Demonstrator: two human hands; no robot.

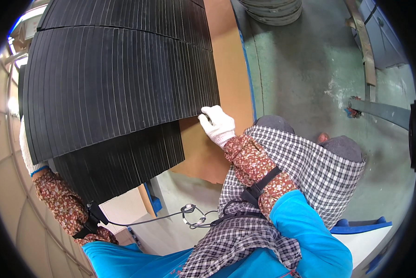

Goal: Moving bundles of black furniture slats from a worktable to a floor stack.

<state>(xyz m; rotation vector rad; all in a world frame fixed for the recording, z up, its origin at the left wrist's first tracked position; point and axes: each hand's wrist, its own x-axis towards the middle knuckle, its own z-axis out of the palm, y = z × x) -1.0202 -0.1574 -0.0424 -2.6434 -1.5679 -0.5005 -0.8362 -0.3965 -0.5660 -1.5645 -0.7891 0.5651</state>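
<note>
A large block of black strips (120, 83), packed side by side on edge, fills the upper left. My right hand (218, 125), in a white knit glove, is at the block's near right corner. Its thumb and fingers are bent closed around the near edge of the end strips. At the far left, my left hand (28, 146), also gloved, lies along the block's outer side. The strips hide most of its fingers. Below the block's near edge, a lower row of black strips (124, 162) shows, set further in from the right.
A brown board (231, 69) lies under the strips, its right edge blue. A cable (161, 219) hangs loosely by my waist. On the green floor stand a round stack (275, 10) and a grey post (384, 113). A blue-rimmed white bin (365, 231) is at lower right.
</note>
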